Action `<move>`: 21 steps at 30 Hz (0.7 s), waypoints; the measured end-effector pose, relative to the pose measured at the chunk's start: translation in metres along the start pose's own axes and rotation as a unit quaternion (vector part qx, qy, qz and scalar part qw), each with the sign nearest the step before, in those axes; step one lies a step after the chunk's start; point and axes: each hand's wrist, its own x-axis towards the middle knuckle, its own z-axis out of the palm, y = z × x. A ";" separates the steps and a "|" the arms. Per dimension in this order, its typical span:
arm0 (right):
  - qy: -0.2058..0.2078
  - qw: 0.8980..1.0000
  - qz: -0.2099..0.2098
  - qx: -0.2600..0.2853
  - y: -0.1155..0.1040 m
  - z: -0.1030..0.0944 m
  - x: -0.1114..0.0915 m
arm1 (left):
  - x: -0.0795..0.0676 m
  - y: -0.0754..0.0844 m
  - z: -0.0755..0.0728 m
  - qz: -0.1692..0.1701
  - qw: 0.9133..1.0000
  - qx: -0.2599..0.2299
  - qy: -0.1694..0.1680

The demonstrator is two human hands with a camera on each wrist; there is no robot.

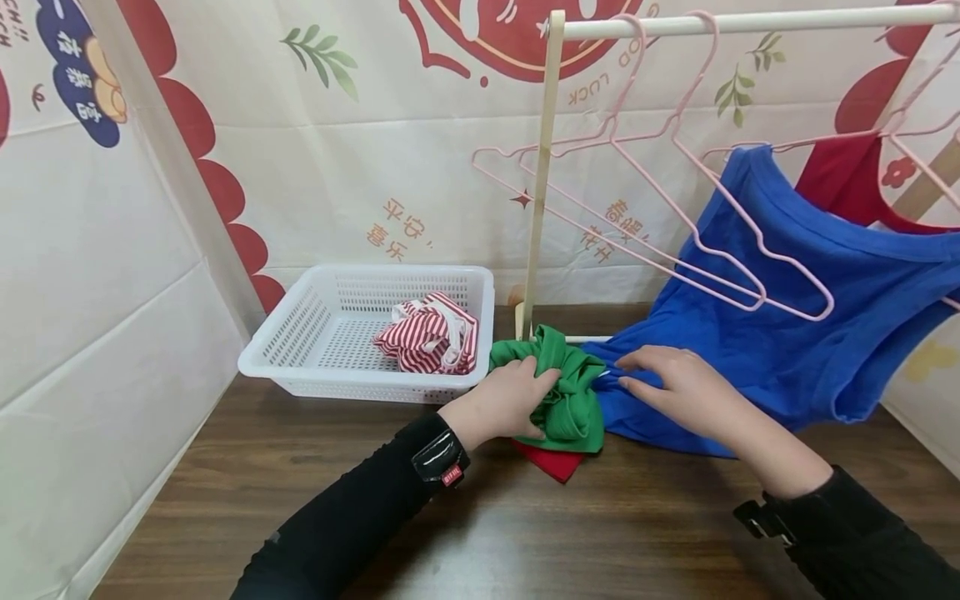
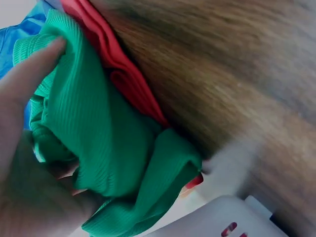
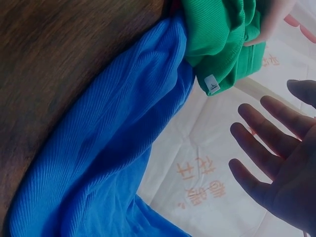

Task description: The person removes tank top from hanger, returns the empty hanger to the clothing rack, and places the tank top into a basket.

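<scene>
My left hand grips a bunched green ribbed garment. In the left wrist view the thumb lies over the green cloth and the other fingers are partly hidden behind it. Folded red cloth lies under the green bundle. My right hand is held with fingers extended and nothing in them, over the lower part of a blue tank top. This top hangs from a pink hanger and its lower end spreads on the table beside the green garment. A small white label shows on the green cloth in the right wrist view.
A white perforated basket stands left of the green garment, with a red-and-white striped garment inside. A rack with a white rail and upright post carries pink hangers and a red top. Printed cloth walls surround the wooden table.
</scene>
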 end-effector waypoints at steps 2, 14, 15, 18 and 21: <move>0.000 1.000 -0.001 0.000 0.001 0.000 0.000 | -0.001 0.000 -0.001 0.008 1.000 0.013 -0.013; -0.015 1.000 0.007 -0.003 -0.002 0.005 0.006 | -0.001 0.004 -0.002 0.018 0.998 0.063 -0.003; -0.019 1.000 0.009 -0.007 -0.002 0.006 0.007 | -0.001 0.005 -0.001 0.019 0.997 0.077 0.006; -0.030 0.999 0.013 -0.018 -0.003 0.010 0.011 | -0.001 0.006 0.001 0.009 0.995 0.089 0.031; -0.036 0.999 0.013 -0.025 -0.003 0.012 0.015 | 0.001 0.007 0.002 -0.014 0.996 0.066 0.058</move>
